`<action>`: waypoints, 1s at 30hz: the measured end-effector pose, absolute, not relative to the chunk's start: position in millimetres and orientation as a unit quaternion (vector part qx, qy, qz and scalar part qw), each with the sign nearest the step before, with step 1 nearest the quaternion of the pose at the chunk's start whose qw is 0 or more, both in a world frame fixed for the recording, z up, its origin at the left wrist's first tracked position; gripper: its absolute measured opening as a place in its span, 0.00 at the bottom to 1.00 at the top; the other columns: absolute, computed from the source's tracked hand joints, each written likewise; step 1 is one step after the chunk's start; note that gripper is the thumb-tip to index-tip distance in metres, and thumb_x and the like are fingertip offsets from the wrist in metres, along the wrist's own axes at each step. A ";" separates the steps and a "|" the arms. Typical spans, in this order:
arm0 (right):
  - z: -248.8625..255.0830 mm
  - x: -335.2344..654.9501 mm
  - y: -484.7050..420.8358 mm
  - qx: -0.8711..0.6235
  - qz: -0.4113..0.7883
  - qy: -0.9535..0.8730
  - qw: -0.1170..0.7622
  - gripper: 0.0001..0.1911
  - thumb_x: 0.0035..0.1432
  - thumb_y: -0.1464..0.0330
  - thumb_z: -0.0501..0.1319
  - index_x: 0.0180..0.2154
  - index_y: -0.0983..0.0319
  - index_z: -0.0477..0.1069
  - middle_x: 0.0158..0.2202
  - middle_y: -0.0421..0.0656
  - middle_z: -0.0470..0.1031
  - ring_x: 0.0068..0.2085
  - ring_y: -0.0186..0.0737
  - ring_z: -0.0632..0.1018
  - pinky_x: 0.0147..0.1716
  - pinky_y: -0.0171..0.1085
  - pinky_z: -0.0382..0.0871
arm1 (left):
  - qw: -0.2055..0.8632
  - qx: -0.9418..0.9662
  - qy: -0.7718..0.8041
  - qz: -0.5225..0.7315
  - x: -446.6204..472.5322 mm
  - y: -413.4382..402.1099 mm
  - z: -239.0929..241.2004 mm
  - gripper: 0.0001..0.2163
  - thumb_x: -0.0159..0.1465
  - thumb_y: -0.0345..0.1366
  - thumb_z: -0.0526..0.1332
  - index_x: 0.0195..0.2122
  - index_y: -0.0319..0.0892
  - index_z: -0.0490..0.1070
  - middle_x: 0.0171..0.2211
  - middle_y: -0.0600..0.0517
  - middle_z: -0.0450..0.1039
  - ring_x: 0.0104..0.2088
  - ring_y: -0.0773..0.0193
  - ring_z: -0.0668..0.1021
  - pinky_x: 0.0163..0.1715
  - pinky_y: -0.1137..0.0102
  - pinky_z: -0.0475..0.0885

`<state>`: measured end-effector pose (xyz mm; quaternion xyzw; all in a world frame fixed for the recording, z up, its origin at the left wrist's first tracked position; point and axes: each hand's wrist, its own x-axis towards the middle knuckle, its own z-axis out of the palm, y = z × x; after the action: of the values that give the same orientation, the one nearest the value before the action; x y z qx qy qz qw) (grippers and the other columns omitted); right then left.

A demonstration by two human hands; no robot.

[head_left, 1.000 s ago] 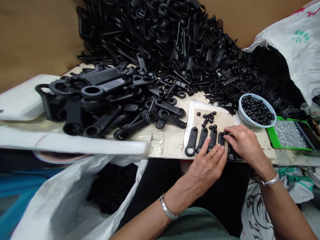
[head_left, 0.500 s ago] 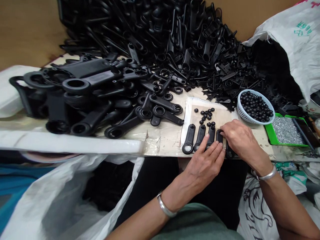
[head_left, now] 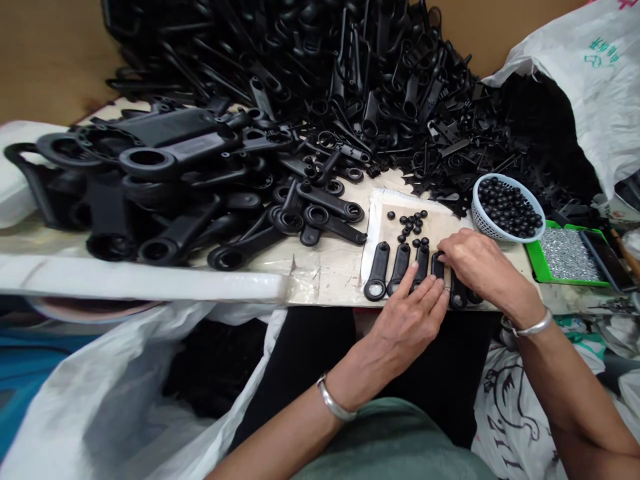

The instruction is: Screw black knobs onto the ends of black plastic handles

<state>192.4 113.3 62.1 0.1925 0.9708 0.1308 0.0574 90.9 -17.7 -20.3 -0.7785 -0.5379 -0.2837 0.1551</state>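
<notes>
Several black plastic crank-shaped arms (head_left: 379,270) lie side by side at the table's front edge, each with a wide ring end toward me. My left hand (head_left: 410,320) rests across the lower ends of the middle ones, fingers stretched out flat. Thumb and fingertips of my right hand (head_left: 477,267) are pinched at the narrow top of the fourth arm (head_left: 437,267); whatever is between them is hidden. More arms (head_left: 458,291) lie partly under the right hand. Small black balls (head_left: 410,227) are scattered just beyond the row, on a pale cloth-edged mat (head_left: 445,230).
A light blue basket (head_left: 481,217) of black balls stands right of the mat. Beside it are a green tray (head_left: 541,267) of small metal pieces and a phone (head_left: 607,260). Black plastic parts (head_left: 300,73) are heaped behind and leftward. An open white sack (head_left: 130,380) sits below the table.
The view has shifted slightly. My left hand stays flat on the arms, and my right hand remains pinched at the fourth arm's top, with its fingers barely moved.
</notes>
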 end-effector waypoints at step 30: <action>50.7 230.6 119.4 0.288 -0.269 0.894 -0.214 0.10 0.60 0.66 0.65 0.44 0.61 0.78 0.37 0.44 0.79 0.35 0.39 0.77 0.40 0.40 0.74 | 0.151 -0.769 -0.543 -0.300 91.9 -19.7 -27.4 0.14 0.68 0.23 0.51 0.50 0.32 0.72 0.52 0.43 0.76 0.54 0.57 0.77 0.67 0.49 0.56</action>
<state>230.6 119.4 50.7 0.2882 0.8937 -0.2687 -0.2144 91.9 -19.7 -27.4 -0.7694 -0.5434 -0.2996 0.1515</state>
